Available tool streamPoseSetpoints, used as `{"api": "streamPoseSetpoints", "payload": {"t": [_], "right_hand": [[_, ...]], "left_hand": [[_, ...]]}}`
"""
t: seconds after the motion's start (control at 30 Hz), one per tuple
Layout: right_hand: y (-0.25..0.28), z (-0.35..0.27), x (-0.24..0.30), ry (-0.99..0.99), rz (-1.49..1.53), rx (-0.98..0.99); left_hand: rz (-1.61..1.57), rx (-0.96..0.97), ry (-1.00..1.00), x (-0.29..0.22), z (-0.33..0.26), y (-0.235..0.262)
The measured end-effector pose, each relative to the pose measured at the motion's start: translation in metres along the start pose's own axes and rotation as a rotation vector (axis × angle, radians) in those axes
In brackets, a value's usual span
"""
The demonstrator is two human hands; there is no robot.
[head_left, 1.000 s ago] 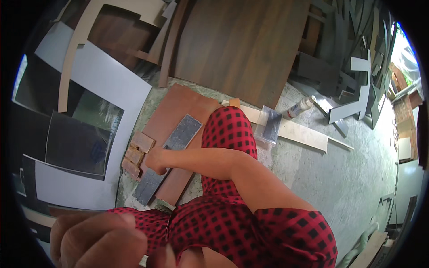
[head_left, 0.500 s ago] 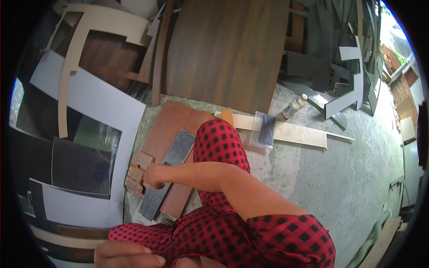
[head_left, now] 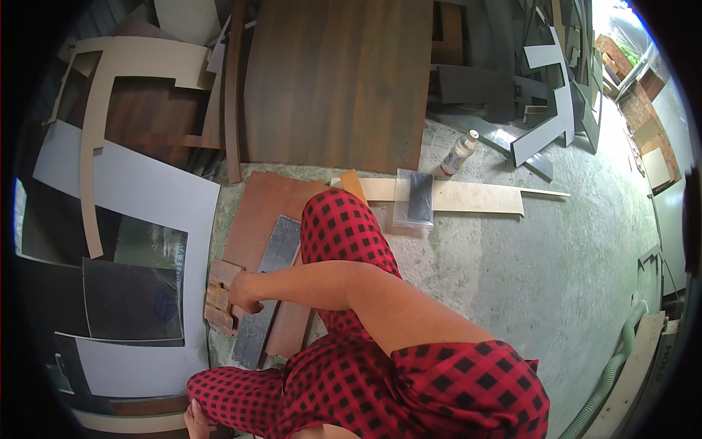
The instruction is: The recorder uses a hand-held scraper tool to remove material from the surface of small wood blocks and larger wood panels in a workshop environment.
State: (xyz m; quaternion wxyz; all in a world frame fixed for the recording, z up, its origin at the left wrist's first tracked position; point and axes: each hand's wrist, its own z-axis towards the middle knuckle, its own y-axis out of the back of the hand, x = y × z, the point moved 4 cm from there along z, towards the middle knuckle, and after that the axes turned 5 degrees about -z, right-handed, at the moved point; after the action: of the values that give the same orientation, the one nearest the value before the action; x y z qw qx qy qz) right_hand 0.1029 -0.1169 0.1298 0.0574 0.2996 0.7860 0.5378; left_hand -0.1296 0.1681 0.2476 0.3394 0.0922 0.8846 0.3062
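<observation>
My right hand (head_left: 246, 293) reaches across my body to the left, its fingers curled at the edge of several small worn wooden blocks (head_left: 221, 298). What those fingers hold, if anything, is hidden. Beneath that wrist lies a long dark grey slab (head_left: 280, 245), slanting over a reddish-brown board (head_left: 257, 201). Another reddish-brown strip (head_left: 291, 329) runs beside the slab. At the lower left, my left hand (head_left: 196, 423) rests against my bent knee in red-and-black checked cloth, fingers stretched out and holding nothing; part of it is cut off by the lower edge.
A clear plastic pack with a dark sheet (head_left: 419, 197) lies across a pale wooden strip (head_left: 482, 197). Behind it stands a bottle (head_left: 458, 154). A large brown wood panel (head_left: 336, 88) leans at the back. Offcut sheets (head_left: 139, 172) crowd the left; a green hose (head_left: 610, 373) curves at right.
My left hand has dropped from above my lap to beside my left knee. My right hand stays by the wooden blocks. The view has shifted slightly.
</observation>
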Motion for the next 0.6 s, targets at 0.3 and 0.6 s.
{"api": "streamPoseSetpoints", "payload": {"t": [0.3, 0.6], "right_hand": [[0.006, -0.003, 0.008, 0.015, -0.022, 0.004], [-0.002, 0.000, 0.001, 0.006, -0.017, -0.024]], "left_hand": [[0.199, 0.421, -0.109, -0.010, -0.030, -0.018], [0.756, 0.662, -0.212, -0.070, -0.041, -0.066]]}}
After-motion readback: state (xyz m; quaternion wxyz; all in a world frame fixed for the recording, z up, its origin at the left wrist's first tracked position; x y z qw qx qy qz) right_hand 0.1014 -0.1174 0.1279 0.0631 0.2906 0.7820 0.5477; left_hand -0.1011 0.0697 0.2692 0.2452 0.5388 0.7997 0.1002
